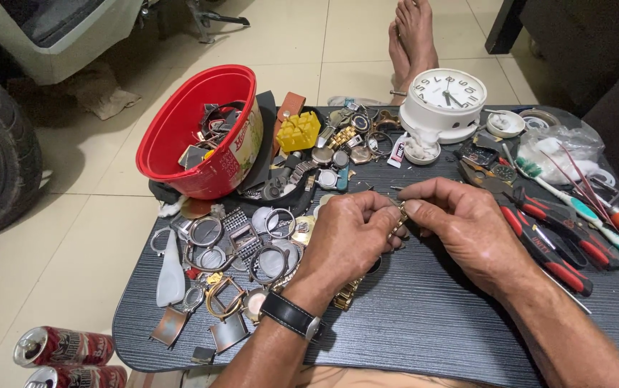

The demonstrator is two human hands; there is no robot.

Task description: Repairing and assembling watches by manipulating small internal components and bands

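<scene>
We pinch a gold watch band (398, 218) between both hands over the table (424, 323): left hand (349, 237) closed on its lower run, right hand (460, 223) nipping the upper end; its length slants toward us, down-left.

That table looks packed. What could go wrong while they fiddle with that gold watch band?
The left hand and right hand pinch a gold watch band over a dark table; a tiny part could drop among the watch cases. The red-handled pliers lie close to the right forearm and might get knocked off.
</scene>
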